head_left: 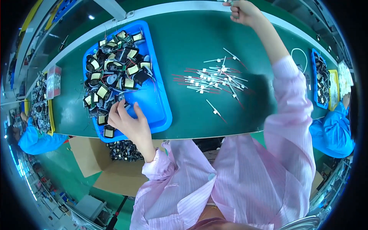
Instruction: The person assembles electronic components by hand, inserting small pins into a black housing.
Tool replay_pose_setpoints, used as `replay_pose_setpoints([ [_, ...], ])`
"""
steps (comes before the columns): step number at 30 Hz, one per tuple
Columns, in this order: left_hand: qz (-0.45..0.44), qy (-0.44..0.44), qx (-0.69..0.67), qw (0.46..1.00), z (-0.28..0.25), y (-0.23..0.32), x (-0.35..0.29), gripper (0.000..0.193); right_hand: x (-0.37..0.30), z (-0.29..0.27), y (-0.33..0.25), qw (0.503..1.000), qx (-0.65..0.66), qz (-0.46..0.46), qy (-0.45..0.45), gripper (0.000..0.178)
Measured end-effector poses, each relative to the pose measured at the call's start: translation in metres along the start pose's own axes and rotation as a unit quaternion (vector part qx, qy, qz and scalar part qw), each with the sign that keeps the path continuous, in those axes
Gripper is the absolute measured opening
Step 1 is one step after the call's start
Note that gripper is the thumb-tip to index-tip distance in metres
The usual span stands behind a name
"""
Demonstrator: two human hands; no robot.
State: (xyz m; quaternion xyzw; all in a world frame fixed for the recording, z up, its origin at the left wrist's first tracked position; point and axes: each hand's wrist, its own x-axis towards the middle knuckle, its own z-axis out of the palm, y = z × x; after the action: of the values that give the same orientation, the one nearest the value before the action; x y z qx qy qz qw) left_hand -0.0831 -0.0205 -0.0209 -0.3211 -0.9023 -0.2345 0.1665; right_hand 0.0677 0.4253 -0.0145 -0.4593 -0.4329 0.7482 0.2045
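Note:
My left hand [132,122] reaches over the near part of a blue tray [163,103], thumb and forefinger apart, fingertips at the edge of a heap of small black electronic modules [111,78]. The modules carry pale yellow pads, thin wires and some round grey parts. My right arm is stretched to the far edge of the green table [172,42]. There my right hand [245,13] is closed, its fingertips on a small whitish-green thing cut off by the picture's top edge. Between the hands lies a loose pile of white wire leads [216,78] with small white connectors and red wires.
Below the table's near edge stands an open cardboard box [92,153] with more black modules. At far left are a yellow tray [50,115] and a clear box [54,82]. On the right are a blue tray [315,76] and a yellow one [334,90]. Co-workers in blue sleeves sit either side.

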Motion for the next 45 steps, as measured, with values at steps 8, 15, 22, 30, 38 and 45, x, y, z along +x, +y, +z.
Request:
replay_pose_setpoints([
  [8, 0.032, -0.033, 0.032, 0.998, 0.003, 0.009, 0.007, 0.047, 0.049, -0.025, -0.01, 0.944, -0.219, -0.081, 0.235, 0.028],
  [15, 0.03, -0.079, 0.023, 0.996, 0.005, 0.009, 0.012, 0.047, -0.102, -0.004, 0.026, 0.687, -0.681, -0.254, 0.024, 0.016],
  [22, 0.049, -0.054, 0.012, 0.997, 0.007, 0.012, 0.011, 0.04, -0.142, 0.004, 0.082, 0.681, -0.671, -0.283, 0.079, 0.02],
  [30, 0.011, -0.032, -0.085, 0.996, 0.003, -0.001, 0.003, 0.03, -0.16, -0.004, 0.063, 0.797, -0.565, -0.213, 0.035, 0.016],
  [38, -0.037, 0.151, -0.544, 0.825, -0.011, 0.026, -0.007, 0.037, -0.24, 0.026, 0.068, 0.955, -0.068, -0.257, -0.132, 0.011],
  [45, -0.135, -0.346, -0.829, 0.418, -0.03, 0.083, -0.023, 0.036, -0.269, 0.057, 0.093, 0.94, 0.061, -0.263, -0.209, 0.011],
])
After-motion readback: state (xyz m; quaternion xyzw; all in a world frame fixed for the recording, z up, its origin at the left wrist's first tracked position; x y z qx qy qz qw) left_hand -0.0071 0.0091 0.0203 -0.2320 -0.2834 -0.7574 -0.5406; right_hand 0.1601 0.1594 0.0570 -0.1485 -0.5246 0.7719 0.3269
